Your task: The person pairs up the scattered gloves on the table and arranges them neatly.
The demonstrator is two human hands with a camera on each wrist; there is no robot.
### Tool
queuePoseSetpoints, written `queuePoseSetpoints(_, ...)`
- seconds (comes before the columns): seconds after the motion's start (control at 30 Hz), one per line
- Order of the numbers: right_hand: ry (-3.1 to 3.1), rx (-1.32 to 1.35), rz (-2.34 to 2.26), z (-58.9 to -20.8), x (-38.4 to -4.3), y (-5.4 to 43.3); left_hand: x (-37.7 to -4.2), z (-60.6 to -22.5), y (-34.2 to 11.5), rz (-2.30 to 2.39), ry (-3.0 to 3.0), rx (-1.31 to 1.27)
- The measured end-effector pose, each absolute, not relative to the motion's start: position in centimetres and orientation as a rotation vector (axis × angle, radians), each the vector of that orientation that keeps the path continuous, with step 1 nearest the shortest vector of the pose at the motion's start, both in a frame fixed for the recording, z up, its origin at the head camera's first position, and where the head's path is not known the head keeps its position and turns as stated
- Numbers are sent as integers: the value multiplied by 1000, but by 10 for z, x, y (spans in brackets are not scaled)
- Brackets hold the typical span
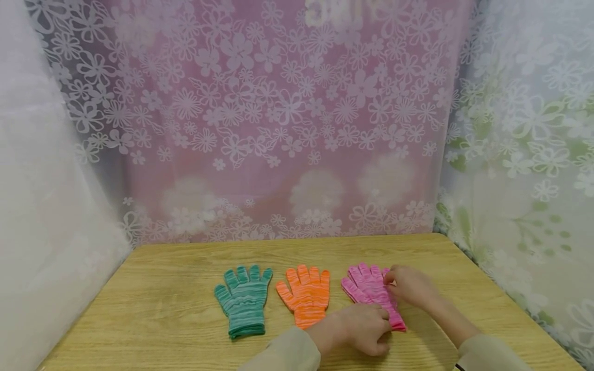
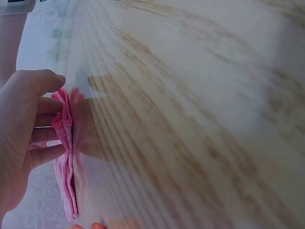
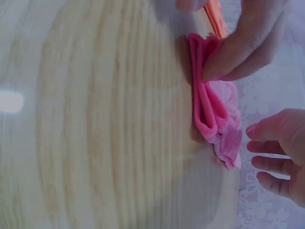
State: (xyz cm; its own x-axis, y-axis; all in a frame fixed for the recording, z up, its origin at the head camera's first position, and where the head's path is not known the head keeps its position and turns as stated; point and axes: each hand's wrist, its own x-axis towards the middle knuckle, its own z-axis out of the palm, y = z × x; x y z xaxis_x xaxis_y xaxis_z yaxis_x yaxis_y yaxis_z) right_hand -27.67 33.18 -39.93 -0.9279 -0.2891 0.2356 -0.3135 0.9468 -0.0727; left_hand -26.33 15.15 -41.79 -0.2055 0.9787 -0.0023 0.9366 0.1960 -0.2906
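Observation:
A pair of pink knitted gloves (image 1: 366, 283) lies stacked on the table, fingers pointing away. My left hand (image 1: 364, 327) reaches over its cuff end, fingertips on the folded pink cuff (image 3: 209, 112) and thumb apart from them. Seen from the left wrist, the left hand's fingers (image 2: 47, 152) touch the glove's edge. At the far right side of the gloves is my right hand (image 1: 410, 283), its fingertips beside the outer finger. In the right wrist view the right hand (image 3: 286, 152) has loosely bent, spread fingers with nothing between them.
Orange gloves (image 1: 306, 291) lie left of the pink ones, their cuff partly behind my left wrist. Further left are green gloves (image 1: 246, 301). The wooden table (image 1: 153, 309) is bordered by flower-patterned curtains (image 1: 278, 129) at the back and sides.

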Motion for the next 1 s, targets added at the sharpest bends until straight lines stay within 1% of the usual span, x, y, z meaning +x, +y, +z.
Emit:
queuePoseSetpoints(0.07,-2851,561,72,-401,-279,331,-264,-419,152,340,-2277,-1847)
queuePoseSetpoints(0.17,-2812,653,-7,-406,-280,331,-265,-420,152,340,-2276,-1844)
queuePoseSetpoints(0.33,-2793,662,8,-411,-277,332,-266,-419,152,335,-2289,-1852)
queuePoseSetpoints(0.63,-2861,596,163,-414,-283,338,-266,-420,151,349,-2282,-1827)
queuePoseSetpoints(0.87,-2903,369,278,-405,-294,350,-264,-421,151,342,-2288,-1834)
queuePoseSetpoints(1.0,-2910,296,258,-402,-303,352,-263,-420,151,338,-2309,-1830)
